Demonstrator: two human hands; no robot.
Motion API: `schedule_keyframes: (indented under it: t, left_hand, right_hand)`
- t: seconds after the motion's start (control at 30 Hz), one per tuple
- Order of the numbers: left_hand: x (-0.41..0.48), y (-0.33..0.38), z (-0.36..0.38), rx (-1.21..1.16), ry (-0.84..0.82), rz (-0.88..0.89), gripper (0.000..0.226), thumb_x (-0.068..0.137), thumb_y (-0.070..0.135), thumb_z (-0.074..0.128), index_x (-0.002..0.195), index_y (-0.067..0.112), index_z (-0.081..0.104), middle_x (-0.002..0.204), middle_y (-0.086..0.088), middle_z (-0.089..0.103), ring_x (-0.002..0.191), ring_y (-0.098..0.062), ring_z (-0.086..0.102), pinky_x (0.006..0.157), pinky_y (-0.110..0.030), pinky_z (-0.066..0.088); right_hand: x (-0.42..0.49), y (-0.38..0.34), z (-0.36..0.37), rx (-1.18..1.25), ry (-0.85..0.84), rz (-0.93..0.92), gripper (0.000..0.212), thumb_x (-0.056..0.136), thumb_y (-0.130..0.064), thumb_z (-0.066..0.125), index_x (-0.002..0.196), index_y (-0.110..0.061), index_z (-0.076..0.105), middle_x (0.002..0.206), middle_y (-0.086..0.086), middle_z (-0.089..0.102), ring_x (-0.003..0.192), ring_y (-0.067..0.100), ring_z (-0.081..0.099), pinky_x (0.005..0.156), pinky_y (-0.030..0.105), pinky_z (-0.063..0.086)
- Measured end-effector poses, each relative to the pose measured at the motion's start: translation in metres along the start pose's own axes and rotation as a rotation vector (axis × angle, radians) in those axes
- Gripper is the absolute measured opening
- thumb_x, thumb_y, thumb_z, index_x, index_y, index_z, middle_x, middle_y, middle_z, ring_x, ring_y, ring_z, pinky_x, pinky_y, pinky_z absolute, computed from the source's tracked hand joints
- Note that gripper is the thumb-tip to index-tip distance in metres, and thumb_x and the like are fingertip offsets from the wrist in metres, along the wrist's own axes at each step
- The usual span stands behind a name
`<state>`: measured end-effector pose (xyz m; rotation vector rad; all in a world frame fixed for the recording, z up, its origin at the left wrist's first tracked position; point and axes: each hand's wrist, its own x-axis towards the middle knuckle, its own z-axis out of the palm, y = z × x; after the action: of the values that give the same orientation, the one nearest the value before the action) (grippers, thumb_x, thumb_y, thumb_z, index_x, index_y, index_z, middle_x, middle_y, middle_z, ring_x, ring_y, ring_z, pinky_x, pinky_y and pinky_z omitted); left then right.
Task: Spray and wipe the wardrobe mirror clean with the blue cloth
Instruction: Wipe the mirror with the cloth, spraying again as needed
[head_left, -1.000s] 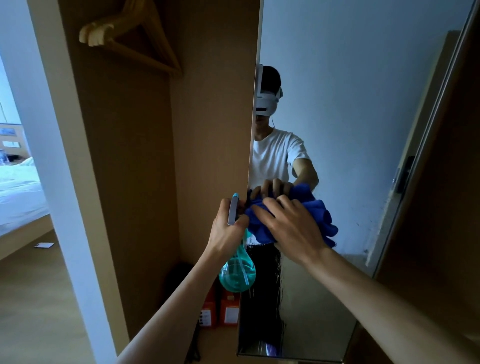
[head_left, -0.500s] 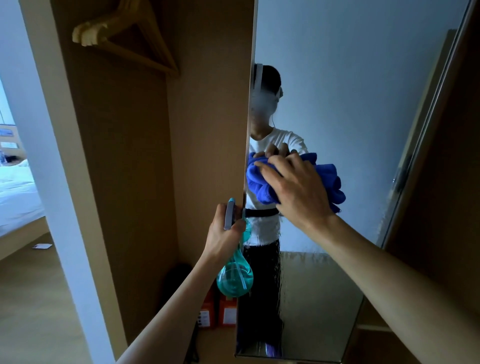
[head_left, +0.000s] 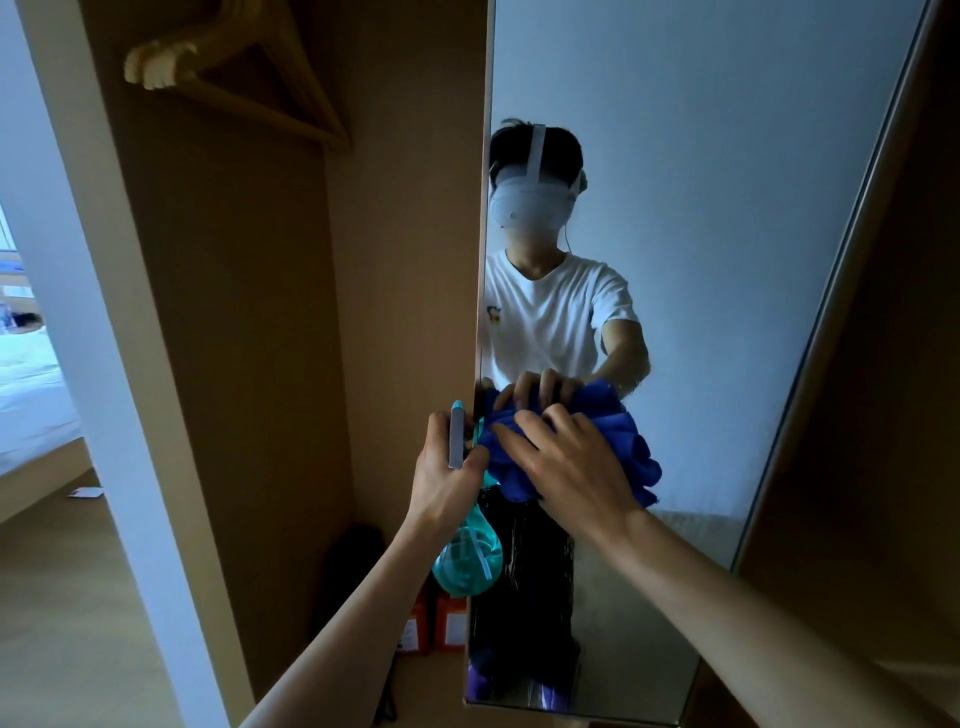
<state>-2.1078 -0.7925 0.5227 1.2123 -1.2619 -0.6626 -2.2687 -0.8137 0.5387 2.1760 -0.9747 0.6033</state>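
Your view is dim and bluish; daylight enters from the left, the wardrobe interior (head_left: 249, 322) shadowed, edges bowed.

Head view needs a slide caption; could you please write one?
Right hand presses crumpled blue cloth against tall wardrobe mirror; left hand grips teal plastic spray bottle.

I'm looking into a bedroom in a home. An open wooden wardrobe (head_left: 249, 312) fills the middle of my view, with wooden hangers (head_left: 234, 78) hung near its top and a tall mirror (head_left: 701, 260) along its right side. Orange boxes (head_left: 439, 623) stand on its bottom. Past its left edge I see a bed (head_left: 31, 395) with white bedding on a low wooden base, and a pale wood floor (head_left: 52, 597).
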Motion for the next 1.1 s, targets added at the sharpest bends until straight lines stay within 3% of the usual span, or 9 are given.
schedule_keyframes:
  t: [0.13, 0.23, 0.47, 0.57, 0.63, 0.77, 1.0, 1.1]
  left_hand:
    - [-0.004, 0.005, 0.003, 0.023, -0.014, 0.021, 0.019, 0.090, 0.005, 0.058, 0.104, 0.008, 0.047, 0.096, -0.015, 0.055, 0.078, -0.021, 0.049, 0.067, -0.038, 0.046]
    - [0.001, 0.018, 0.008, 0.043, 0.015, 0.068, 0.018, 0.090, 0.003, 0.057, 0.104, 0.005, 0.045, 0.088, -0.003, 0.046, 0.073, -0.016, 0.042, 0.063, -0.030, 0.038]
    - [0.004, 0.029, 0.021, 0.051, 0.044, 0.104, 0.022, 0.088, 0.013, 0.061, 0.103, 0.013, 0.046, 0.096, -0.007, 0.051, 0.082, -0.025, 0.048, 0.067, -0.034, 0.041]
    - [-0.002, 0.028, 0.025, 0.063, 0.060, 0.081, 0.033, 0.077, 0.026, 0.057, 0.106, 0.014, 0.047, 0.103, -0.008, 0.055, 0.090, -0.029, 0.054, 0.068, -0.034, 0.044]
    - [-0.003, 0.029, 0.026, 0.052, 0.062, 0.070, 0.030, 0.081, 0.024, 0.059, 0.106, 0.013, 0.047, 0.101, -0.007, 0.054, 0.085, -0.024, 0.051, 0.066, -0.032, 0.042]
    - [-0.002, 0.032, 0.027, 0.059, 0.081, 0.052, 0.034, 0.077, 0.028, 0.055, 0.103, 0.008, 0.044, 0.098, -0.014, 0.053, 0.078, -0.019, 0.046, 0.064, -0.032, 0.041]
    - [-0.010, 0.031, 0.035, 0.121, 0.097, 0.044, 0.029, 0.079, 0.029, 0.056, 0.099, 0.012, 0.044, 0.093, -0.007, 0.051, 0.076, -0.019, 0.045, 0.065, -0.034, 0.041]
    - [-0.013, 0.032, 0.037, 0.148, 0.100, 0.064, 0.035, 0.076, 0.032, 0.054, 0.105, 0.013, 0.046, 0.101, -0.007, 0.054, 0.085, -0.021, 0.050, 0.071, -0.037, 0.045]
  right_hand:
    - [0.012, 0.014, -0.015, 0.004, 0.024, 0.026, 0.049, 0.081, -0.004, 0.063, 0.127, -0.019, 0.057, 0.117, 0.005, 0.060, 0.093, 0.029, 0.051, 0.073, 0.041, 0.042]
    - [0.027, 0.036, -0.036, -0.017, 0.077, 0.061, 0.057, 0.076, 0.000, 0.066, 0.130, -0.017, 0.057, 0.123, 0.009, 0.059, 0.095, 0.033, 0.052, 0.073, 0.045, 0.043]
    - [0.054, 0.081, -0.081, -0.081, 0.137, 0.098, 0.056, 0.072, -0.004, 0.044, 0.125, -0.012, 0.057, 0.118, 0.013, 0.061, 0.101, 0.041, 0.053, 0.076, 0.047, 0.042]
    - [0.048, 0.079, -0.073, -0.085, 0.116, 0.083, 0.057, 0.072, -0.001, 0.058, 0.127, -0.014, 0.055, 0.119, 0.010, 0.059, 0.098, 0.038, 0.051, 0.070, 0.046, 0.041]
    - [0.039, 0.076, -0.066, -0.072, 0.106, 0.079, 0.059, 0.071, -0.003, 0.064, 0.128, -0.014, 0.055, 0.119, 0.009, 0.058, 0.093, 0.035, 0.050, 0.066, 0.044, 0.041]
    - [0.011, 0.065, -0.044, -0.067, 0.065, 0.059, 0.050, 0.081, -0.002, 0.055, 0.130, -0.015, 0.054, 0.121, 0.009, 0.058, 0.090, 0.034, 0.050, 0.063, 0.043, 0.040]
    - [-0.031, 0.044, -0.016, -0.039, -0.060, 0.062, 0.055, 0.078, -0.006, 0.065, 0.131, -0.017, 0.054, 0.122, 0.008, 0.060, 0.093, 0.034, 0.054, 0.067, 0.043, 0.043]
    - [-0.025, 0.048, -0.024, -0.020, -0.058, 0.058, 0.058, 0.073, -0.006, 0.069, 0.129, -0.019, 0.056, 0.118, 0.007, 0.061, 0.092, 0.033, 0.054, 0.067, 0.042, 0.043]
